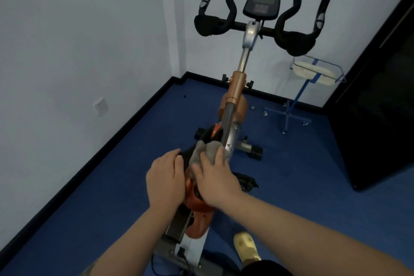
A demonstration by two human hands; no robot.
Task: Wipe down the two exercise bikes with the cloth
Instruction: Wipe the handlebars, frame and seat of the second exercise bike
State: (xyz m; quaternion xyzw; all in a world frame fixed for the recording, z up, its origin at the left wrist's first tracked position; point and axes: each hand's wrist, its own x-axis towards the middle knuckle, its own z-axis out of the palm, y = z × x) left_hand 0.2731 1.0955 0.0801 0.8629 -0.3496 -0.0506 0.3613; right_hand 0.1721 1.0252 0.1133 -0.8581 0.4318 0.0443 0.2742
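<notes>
Pressing the grey cloth onto the orange frame of the exercise bike with the right hand, fingers lying spread and fairly flat over the bunched fabric just beside the grey post. Bracing with the left hand, fingers curling over the dark edge beside the cloth (whether really gripping there, hard to tell). Looking soft, light and limp, that cloth, likely wanting a flat palm on top, while the bike is looking stiff and heavy enough to take firm rubbing along frame and post.
</notes>
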